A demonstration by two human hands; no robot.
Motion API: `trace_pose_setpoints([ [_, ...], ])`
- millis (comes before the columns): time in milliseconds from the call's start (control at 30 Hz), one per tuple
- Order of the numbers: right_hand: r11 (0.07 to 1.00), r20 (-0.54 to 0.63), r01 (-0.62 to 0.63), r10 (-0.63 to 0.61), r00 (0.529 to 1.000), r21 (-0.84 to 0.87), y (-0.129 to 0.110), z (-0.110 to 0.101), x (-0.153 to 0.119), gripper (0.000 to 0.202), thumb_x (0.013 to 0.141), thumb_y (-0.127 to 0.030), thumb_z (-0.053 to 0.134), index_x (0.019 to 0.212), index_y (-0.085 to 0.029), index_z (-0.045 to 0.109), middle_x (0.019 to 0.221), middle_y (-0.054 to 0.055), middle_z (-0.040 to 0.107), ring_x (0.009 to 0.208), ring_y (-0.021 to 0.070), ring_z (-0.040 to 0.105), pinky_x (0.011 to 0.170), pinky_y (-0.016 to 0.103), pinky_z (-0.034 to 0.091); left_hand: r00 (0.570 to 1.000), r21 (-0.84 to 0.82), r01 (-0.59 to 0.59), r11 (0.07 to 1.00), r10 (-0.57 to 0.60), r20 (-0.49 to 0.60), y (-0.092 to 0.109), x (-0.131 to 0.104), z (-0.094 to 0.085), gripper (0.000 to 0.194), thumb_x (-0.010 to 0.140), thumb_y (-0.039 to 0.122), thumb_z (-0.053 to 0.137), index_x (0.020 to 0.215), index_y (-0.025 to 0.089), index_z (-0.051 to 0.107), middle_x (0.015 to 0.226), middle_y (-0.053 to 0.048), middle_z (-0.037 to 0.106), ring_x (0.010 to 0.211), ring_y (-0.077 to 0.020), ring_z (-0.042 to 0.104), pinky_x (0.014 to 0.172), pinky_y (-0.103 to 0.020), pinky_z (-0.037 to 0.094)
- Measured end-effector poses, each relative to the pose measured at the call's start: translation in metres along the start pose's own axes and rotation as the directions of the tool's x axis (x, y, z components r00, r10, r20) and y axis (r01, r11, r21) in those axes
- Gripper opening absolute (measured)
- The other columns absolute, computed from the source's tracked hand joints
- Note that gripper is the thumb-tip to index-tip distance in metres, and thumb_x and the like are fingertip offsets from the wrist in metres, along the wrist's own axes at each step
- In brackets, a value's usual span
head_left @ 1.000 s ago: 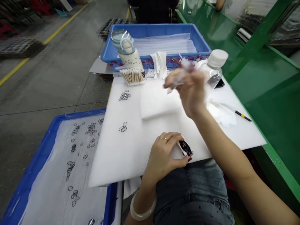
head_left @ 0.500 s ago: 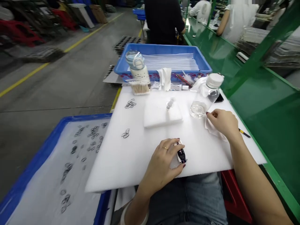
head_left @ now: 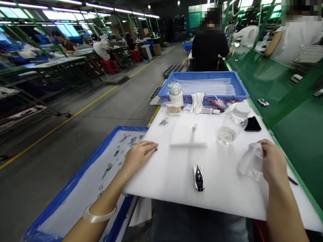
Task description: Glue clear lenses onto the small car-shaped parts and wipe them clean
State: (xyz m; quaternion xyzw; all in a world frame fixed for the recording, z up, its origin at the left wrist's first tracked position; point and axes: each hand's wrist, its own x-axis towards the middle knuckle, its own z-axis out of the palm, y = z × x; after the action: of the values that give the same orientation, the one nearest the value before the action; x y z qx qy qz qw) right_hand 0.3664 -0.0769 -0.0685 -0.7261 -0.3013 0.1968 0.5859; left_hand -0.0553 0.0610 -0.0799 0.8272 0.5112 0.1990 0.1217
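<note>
White foam board (head_left: 176, 174) bears an unlabelled toy car (head_left: 199, 177) — left hand (head_left: 137, 155) flat, empty; right hand (head_left: 272, 163) pinching a cloth (head_left: 249, 163).

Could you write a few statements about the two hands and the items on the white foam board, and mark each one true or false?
1. The left hand rests on the left edge of the white foam board. True.
2. The left hand holds the small toy car. False: the car lies alone on the board, apart from both hands.
3. The right hand holds a white cloth. True.
4. The clear bottle lies flat inside the far blue tray. False: it sits on the board, tilted, nearer than the tray.
5. A bundle of cotton swabs sits at the board's far edge. True.
</note>
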Motion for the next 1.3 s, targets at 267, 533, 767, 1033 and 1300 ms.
trace_pose_setpoints([
  [267,0.993,-0.048,0.112,-0.114,0.992,-0.043,-0.001,-0.001,-0.011,0.050,0.081,-0.063,0.057,0.060,-0.020,0.045,0.054,-0.003,0.036,0.053,0.0120,0.031,0.052,0.027,0.023,0.996,0.085,-0.065,0.994,0.070,-0.052,-0.018,-0.008,0.009,0.033,0.087,0.048,0.052,0.091,0.029,0.079,0.100,-0.002,0.078,0.098,-0.0323,0.072,0.081,-0.044,0.058],
  [533,0.986,-0.156,0.118,-0.100,0.983,0.116,0.006,-0.006,-0.013,0.038,0.072,-0.048,0.074,0.061,-0.018,0.054,0.064,-0.001,0.048,0.062,0.0124,0.041,0.055,0.025,0.030,0.994,0.088,-0.016,0.996,0.006,0.109,-0.008,0.008,-0.005,0.032,0.084,0.043,0.048,0.083,0.025,0.075,0.100,-0.007,0.075,0.091,-0.0301,0.070,0.072,-0.037,0.055],
  [767,0.884,-0.406,0.180,0.012,0.914,0.432,0.009,-0.021,-0.001,0.023,0.067,-0.040,0.062,0.070,-0.017,0.057,0.086,0.005,0.063,0.070,0.0147,0.051,0.059,0.027,0.038,0.979,0.153,-0.099,0.983,0.069,0.190,0.001,0.018,-0.011,0.023,0.082,0.037,0.044,0.076,0.024,0.063,0.091,-0.006,0.070,0.088,-0.0304,0.065,0.072,-0.038,0.049],
  [1033,0.765,-0.379,0.129,0.159,0.912,0.630,0.002,-0.030,-0.002,0.024,0.062,-0.036,0.062,0.066,-0.022,0.043,0.059,-0.002,0.050,0.048,0.0107,0.037,0.054,0.030,0.043,0.977,0.170,-0.196,0.966,0.177,0.123,0.002,-0.008,-0.005,0.029,0.089,0.033,0.040,0.083,0.025,0.067,0.086,-0.004,0.073,0.080,-0.0284,0.067,0.068,-0.038,0.048],
  [1300,0.770,-0.346,0.035,0.245,0.906,0.637,0.000,-0.032,0.004,0.015,0.056,-0.029,0.057,0.064,-0.026,0.044,0.062,0.001,0.044,0.050,0.0147,0.036,0.054,0.039,0.040,0.965,0.092,-0.250,0.964,0.255,-0.054,0.014,-0.015,0.007,0.032,0.096,0.028,0.043,0.099,0.023,0.074,0.097,-0.006,0.076,0.092,-0.0266,0.070,0.086,-0.043,0.054],
])
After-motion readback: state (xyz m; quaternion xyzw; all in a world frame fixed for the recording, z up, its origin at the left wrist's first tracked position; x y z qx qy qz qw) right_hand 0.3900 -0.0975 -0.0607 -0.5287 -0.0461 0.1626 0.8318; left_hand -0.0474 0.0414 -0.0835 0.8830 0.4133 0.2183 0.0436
